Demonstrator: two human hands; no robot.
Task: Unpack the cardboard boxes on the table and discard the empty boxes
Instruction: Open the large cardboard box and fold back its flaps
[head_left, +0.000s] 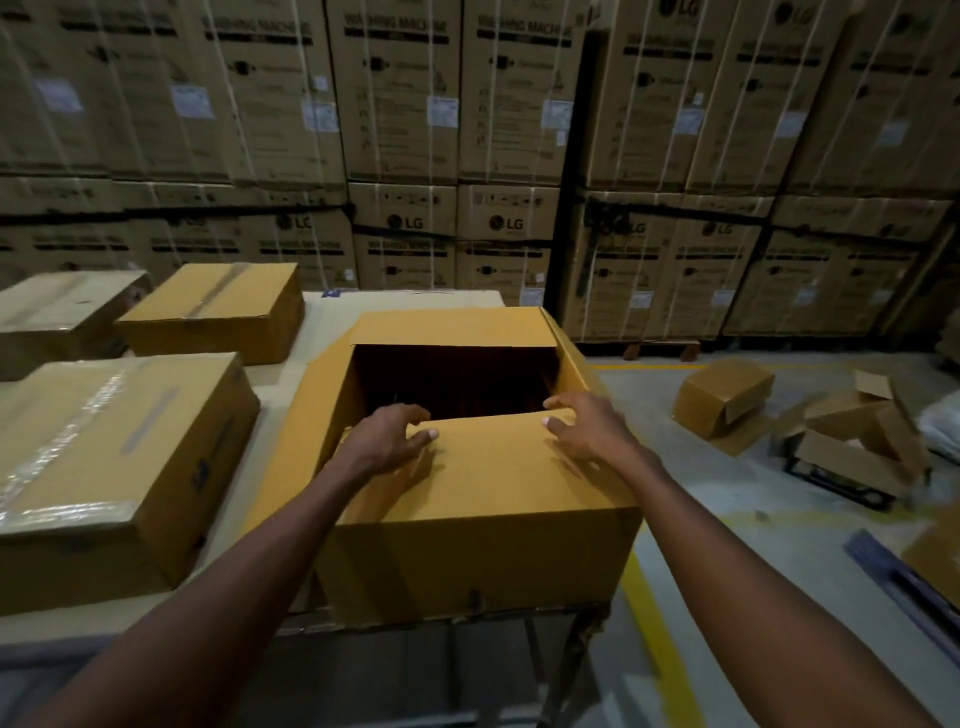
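Head view, boxes on counter (395, 299): four; one open box (467, 499) near right, three taped boxes (104, 467) left.
Hands: left hand (387, 439) and right hand (587, 423) each grip the near flap (493, 452), fingers curled over its edge.
Floor (675, 467): two discarded boxes (722, 397) right.

Single head-worn, wide-angle view. It looks forward and down from above the near edge of the table (270, 387), close over the open box (467, 530), with both forearms entering from the bottom edge. The upper frame faces stacked cartons (405, 104); the floor (727, 493) lies to the right.
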